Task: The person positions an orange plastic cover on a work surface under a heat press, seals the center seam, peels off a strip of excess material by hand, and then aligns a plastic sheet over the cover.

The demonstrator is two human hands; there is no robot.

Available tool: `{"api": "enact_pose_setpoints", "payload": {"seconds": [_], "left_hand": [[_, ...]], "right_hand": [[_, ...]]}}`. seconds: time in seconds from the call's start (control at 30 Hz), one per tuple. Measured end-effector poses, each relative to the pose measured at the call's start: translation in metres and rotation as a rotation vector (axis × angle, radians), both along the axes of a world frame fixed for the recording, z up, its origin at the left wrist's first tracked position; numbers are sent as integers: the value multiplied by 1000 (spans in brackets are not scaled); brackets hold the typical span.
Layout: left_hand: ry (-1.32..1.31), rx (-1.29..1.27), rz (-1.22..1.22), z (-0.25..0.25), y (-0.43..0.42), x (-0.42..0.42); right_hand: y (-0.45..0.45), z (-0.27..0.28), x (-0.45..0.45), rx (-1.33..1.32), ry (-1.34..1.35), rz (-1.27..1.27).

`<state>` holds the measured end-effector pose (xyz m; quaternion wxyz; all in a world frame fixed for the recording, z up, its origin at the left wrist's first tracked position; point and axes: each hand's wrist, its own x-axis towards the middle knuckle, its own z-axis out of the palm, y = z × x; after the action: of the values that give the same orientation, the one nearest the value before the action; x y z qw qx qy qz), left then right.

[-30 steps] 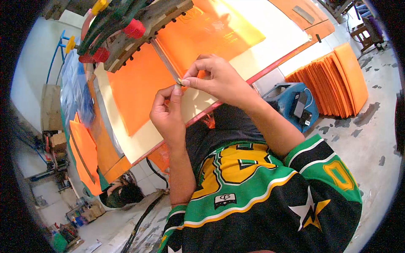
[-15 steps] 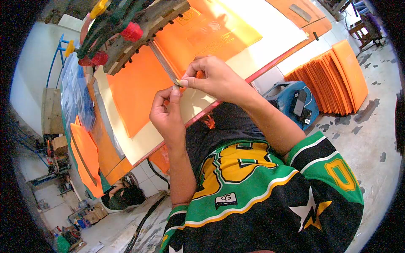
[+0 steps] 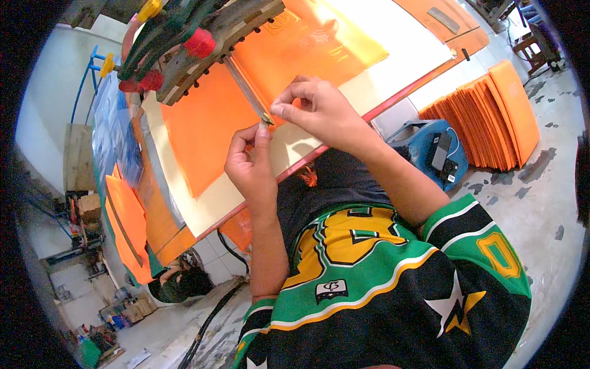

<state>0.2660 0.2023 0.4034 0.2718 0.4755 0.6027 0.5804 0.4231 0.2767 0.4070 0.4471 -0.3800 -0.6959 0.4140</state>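
Note:
My left hand (image 3: 252,163) is closed in a pinch at the near end of a narrow grey strip (image 3: 246,89). Between its thumb and finger is a small dark-and-yellowish piece (image 3: 267,119), too small to name. Just to the right, my right hand (image 3: 319,114) has thumb and finger pressed together, slightly apart from that piece; what they hold, if anything, cannot be made out. The strip runs between a plain orange sheet (image 3: 200,135) on the left and a glossy orange sheet with embossed markings (image 3: 307,49) on the right.
A heavy clamp-like frame with red and yellow knobs (image 3: 203,49) overhangs the far left of the cream board (image 3: 215,215). Many folded orange pieces (image 3: 485,117) stand in a stack at right, beside a blue box (image 3: 424,154). Another person (image 3: 184,284) is low at left.
My right hand has drawn away from the small piece, up and to the right. My left hand still pinches at the strip's end. The whole view has shifted slightly.

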Motion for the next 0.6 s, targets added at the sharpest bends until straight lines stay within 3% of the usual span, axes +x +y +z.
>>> {"api": "enact_pose_setpoints", "payload": {"seconds": [0.13, 0.6], "left_hand": [[13, -12, -2, -1, 0, -1], [24, 37, -28, -5, 0, -3]], "right_hand": [[-1, -1, -5, 133, -70, -34], [-8, -6, -19, 179, -153, -213]]}}
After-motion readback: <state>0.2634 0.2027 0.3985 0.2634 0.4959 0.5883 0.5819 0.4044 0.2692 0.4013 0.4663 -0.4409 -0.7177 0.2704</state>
